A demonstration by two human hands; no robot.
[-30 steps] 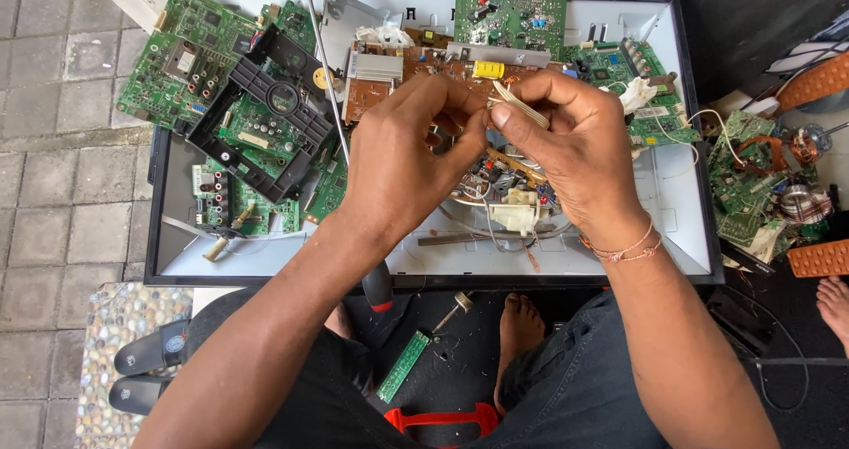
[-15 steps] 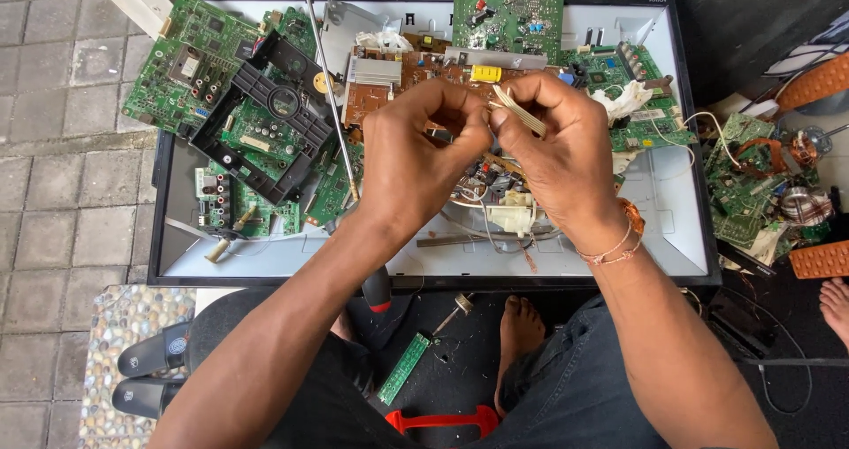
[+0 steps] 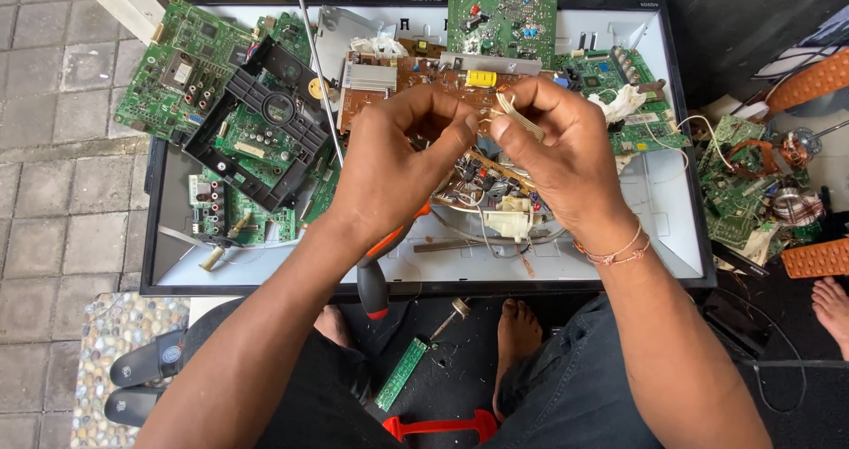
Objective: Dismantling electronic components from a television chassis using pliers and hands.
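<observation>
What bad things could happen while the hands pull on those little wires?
The pale wires pinched between the left hand and right hand might snap. Bare fingers hover over the brown circuit board with pointy parts, so a slip could scratch. The bare foot lies near a loose screwdriver.

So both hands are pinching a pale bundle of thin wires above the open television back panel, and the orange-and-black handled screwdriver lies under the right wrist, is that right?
Not quite. In the head view the orange-and-black handled screwdriver lies under the left wrist, not the right. The rest holds: the left hand and right hand pinch the pale bundle of thin wires above the open television back panel.
</observation>
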